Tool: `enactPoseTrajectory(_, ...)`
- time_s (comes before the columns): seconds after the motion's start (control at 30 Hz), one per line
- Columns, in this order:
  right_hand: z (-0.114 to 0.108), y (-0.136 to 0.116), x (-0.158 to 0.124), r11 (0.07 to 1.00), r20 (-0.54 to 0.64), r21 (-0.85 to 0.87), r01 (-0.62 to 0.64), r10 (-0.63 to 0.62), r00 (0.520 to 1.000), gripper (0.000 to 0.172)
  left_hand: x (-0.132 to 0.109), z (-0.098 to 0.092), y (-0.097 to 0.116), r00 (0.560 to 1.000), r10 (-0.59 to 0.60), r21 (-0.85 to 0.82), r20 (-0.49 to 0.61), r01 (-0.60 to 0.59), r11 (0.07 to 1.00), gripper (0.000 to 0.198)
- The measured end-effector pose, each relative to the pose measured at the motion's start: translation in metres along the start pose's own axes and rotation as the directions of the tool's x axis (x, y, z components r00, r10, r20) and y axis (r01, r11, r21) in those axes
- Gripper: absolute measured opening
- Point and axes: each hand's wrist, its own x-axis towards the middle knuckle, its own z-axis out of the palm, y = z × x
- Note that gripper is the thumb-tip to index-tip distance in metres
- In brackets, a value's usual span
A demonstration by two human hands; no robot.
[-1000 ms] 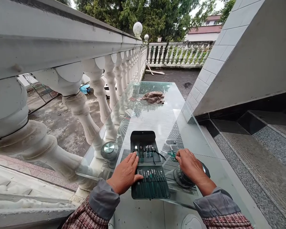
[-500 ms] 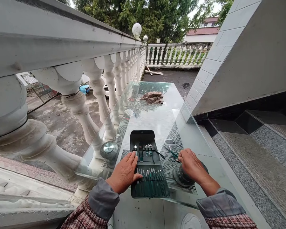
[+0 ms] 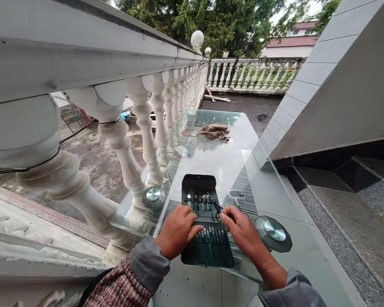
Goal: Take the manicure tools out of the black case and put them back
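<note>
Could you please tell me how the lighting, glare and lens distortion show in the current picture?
Head view: soft daylight, with pale glare and tree reflections on the glass table; head view: the near balusters lean, apparently from wide-angle distortion; head view: slim tools in the dark case are too small to tell apart.

Hands (image 3: 179, 232) at tool case (image 3: 208, 257) (unfolded); cloth (image 3: 215, 132) beyond.

Tool case (image 3: 198, 184) on tabletop (image 3: 208, 164) (cloth (image 3: 215, 131) farther behind).
</note>
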Motion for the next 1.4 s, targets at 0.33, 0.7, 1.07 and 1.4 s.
enactPoseTrajectory(0.33,0.053,-0.019,-0.009,0.965,0.045,-0.1,0.243,-0.24,0.97,0.014,-0.001,-0.011,-0.004,0.935,-0.328,-0.083,0.133,0.341,0.937,0.026)
enactPoseTrajectory(0.7,0.067,-0.016,-0.011,0.889,0.17,-0.359,0.286,-0.24,0.956,0.02,0.001,-0.013,-0.022,0.825,-0.439,0.106,0.355,0.431,0.896,0.033)
enactPoseTrajectory(1.07,0.067,-0.019,-0.007,0.853,0.166,-0.449,0.265,-0.212,0.963,0.021,0.008,-0.014,-0.023,0.817,-0.43,0.15,0.384,0.405,0.902,0.033)
enactPoseTrajectory(1.4,0.072,-0.021,-0.002,0.802,0.141,-0.549,0.236,-0.189,0.972,0.022,0.01,-0.007,-0.024,0.807,-0.469,0.175,0.358,0.436,0.883,0.033)
